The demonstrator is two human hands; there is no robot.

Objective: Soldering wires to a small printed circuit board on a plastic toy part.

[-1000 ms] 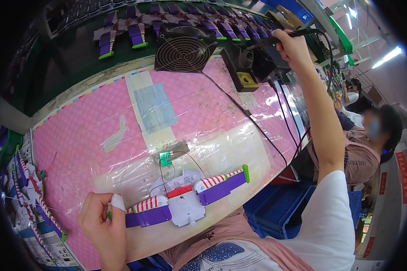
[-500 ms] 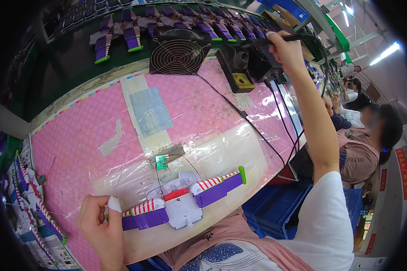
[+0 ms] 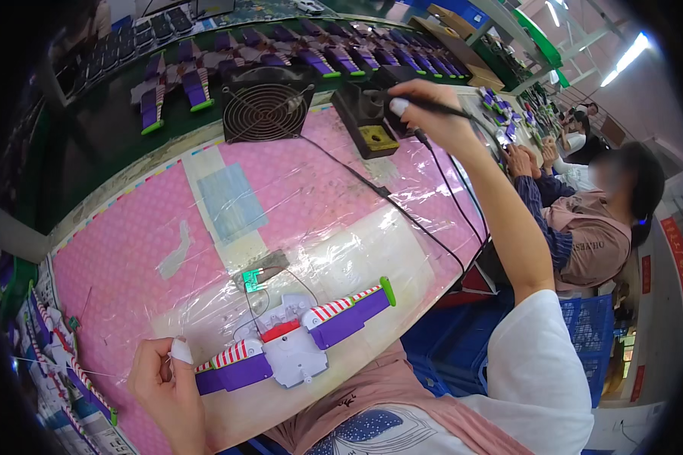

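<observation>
My right hand [image 3: 449, 125] grips a black soldering iron [image 3: 423, 101] by its handle, raised over the soldering-iron stand [image 3: 364, 117] with its yellow sponge. My left hand [image 3: 167, 390] is closed, thumb against fingers, on a thin solder wire [image 3: 72, 367] that comes in from the left. A white cover sits on the thumb. Just right of that hand lies a toy wing assembly [image 3: 296, 359]: white middle, red piece, purple wings with red-and-white stripes and a green tip. Thin wires join it to a small green circuit board [image 3: 251, 281] behind it.
A black fan [image 3: 265, 110] stands at the back of the pink-covered table [image 3: 129, 250]. Several finished-looking wing assemblies line the green surface [image 3: 91, 136] beyond; more wings [image 3: 76, 371] lie at left. Black cables [image 3: 413, 201] cross the right side. A co-worker [image 3: 596, 220] sits at right.
My right hand has brought the soldering iron down and left, nearer the front of the stand. My left hand stays beside the wing. The whole view has shifted slightly.
</observation>
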